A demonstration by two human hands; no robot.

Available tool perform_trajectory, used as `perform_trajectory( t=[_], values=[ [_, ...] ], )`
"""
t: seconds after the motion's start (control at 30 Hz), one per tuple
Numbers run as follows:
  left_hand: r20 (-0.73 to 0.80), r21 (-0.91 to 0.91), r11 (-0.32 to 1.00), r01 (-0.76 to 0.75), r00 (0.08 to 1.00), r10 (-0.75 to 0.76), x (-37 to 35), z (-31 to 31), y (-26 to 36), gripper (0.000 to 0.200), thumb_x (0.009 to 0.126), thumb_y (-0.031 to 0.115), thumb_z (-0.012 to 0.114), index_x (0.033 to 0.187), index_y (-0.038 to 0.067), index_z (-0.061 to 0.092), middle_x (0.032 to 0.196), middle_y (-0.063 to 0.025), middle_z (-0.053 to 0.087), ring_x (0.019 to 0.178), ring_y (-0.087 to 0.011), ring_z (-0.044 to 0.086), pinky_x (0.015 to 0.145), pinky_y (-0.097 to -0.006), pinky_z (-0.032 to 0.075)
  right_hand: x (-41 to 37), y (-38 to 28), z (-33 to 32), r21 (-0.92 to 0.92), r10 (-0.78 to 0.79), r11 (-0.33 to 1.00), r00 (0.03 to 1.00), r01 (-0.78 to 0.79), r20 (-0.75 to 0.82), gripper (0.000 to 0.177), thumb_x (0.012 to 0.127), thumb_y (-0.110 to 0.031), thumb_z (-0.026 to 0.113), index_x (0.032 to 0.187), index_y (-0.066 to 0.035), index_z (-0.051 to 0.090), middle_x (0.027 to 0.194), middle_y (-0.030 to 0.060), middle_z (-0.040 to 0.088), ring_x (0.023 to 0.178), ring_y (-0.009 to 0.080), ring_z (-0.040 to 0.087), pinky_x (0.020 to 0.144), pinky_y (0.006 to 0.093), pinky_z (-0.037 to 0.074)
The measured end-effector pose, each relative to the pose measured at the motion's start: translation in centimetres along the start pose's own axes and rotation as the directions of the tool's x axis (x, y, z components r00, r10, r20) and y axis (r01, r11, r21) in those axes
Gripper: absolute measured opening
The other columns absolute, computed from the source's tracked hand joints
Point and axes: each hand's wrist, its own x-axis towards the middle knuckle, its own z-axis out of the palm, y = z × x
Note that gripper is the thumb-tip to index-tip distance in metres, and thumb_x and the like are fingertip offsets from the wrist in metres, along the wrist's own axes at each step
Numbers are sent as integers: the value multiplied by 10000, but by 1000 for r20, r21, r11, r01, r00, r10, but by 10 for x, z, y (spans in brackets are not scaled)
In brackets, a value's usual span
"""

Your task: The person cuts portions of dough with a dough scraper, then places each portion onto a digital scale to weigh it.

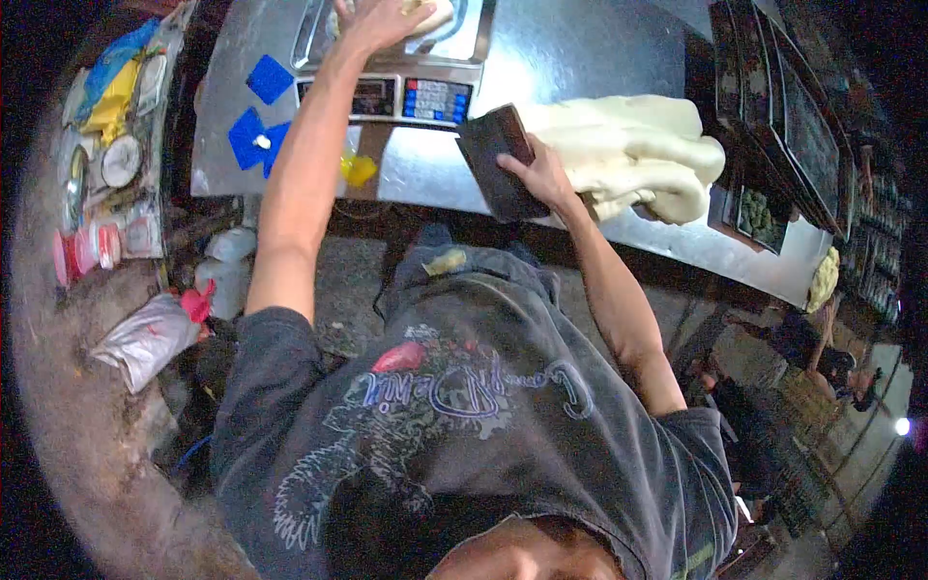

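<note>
A steel table (580, 58) runs across the top of the view, with dim floor below it. On it the right hand (541, 176) is clamped on a dark flat scraper (493, 155), thumb over its face, just beside a big pale mass of dough (633, 155) at the table's near edge. The left hand (382, 21) lies on a small pale lump (430, 14) in the pan (464, 43) of a digital scale (425, 100), at the frame's top; whether its fingers close on the lump cannot be told. The hands are well apart. Blue squares (266, 79) lie left of the scale, dark trays (773, 126) stand to the right
</note>
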Motion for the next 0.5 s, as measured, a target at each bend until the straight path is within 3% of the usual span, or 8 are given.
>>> perform_trajectory(
  t=[0.07,0.1,0.13,0.2,0.27,0.33,0.4,0.5],
  values=[
    [-128,33,992,123,985,-117,-31,-37,65,671,928,441,573,1507,127,447,1576,-176,376,1450,-447,291,1184,-621,143,-15,-18,-14,412,50,910,999,-47,3,572,893,-346,750,1280,46,595,1101,161,714,992,251,671,905,383,520],
    [-292,3,999,-39,956,39,-37,4,27,656,926,437,574,1479,99,471,1574,-208,359,1443,-456,297,1163,-653,150,-20,-13,-25,421,120,904,990,-75,-80,522,904,-288,757,1263,59,603,1108,103,702,979,178,633,895,345,516],
    [-245,144,968,-205,941,235,-65,-16,46,567,902,391,614,1373,79,559,1520,-229,415,1395,-452,362,1129,-632,264,-29,-9,-39,560,178,824,978,-89,-106,507,899,-279,760,1253,51,612,1111,109,702,975,185,644,899,348,516],
    [-255,-174,982,-77,966,31,-115,36,51,506,982,321,649,1381,38,519,1305,-150,623,1230,-282,581,1046,-410,462,-48,7,-69,722,206,691,968,-42,-141,488,893,-273,764,1252,26,623,1107,95,700,977,184,642,906,343,507],
    [12,-575,815,76,996,-84,-190,59,88,449,968,300,645,1322,30,582,1300,-203,634,1232,-346,590,1019,-446,479,-71,34,-98,641,253,765,945,-63,-208,485,891,-281,760,1254,12,626,1118,89,693,994,186,636,908,341,497],
    [347,-525,779,343,922,-172,-260,78,125,372,980,285,613,1208,-6,658,1215,-219,664,1112,-365,655,969,-407,504,-95,65,-120,623,335,771,914,-128,-227,493,889,-282,757,1260,11,620,1137,84,684,1010,174,629,901,329,495],
    [457,-573,733,366,885,-85,-310,93,155,349,1016,278,582,1263,41,652,1186,-143,693,1095,-239,666,951,-354,510,-117,104,-135,565,297,818,921,-110,-250,495,887,-287,759,1259,9,620,1150,80,681,1014,169,625,901,322,494],
    [430,-655,583,481,872,-235,-339,106,189,342,998,221,603,1279,27,632,1174,-151,693,1088,-245,667,945,-346,509,-141,123,-142,503,262,856,938,-118,-227,486,885,-287,763,1250,3,624,1148,77,682,1010,166,626,907,317,493]
  ],
)
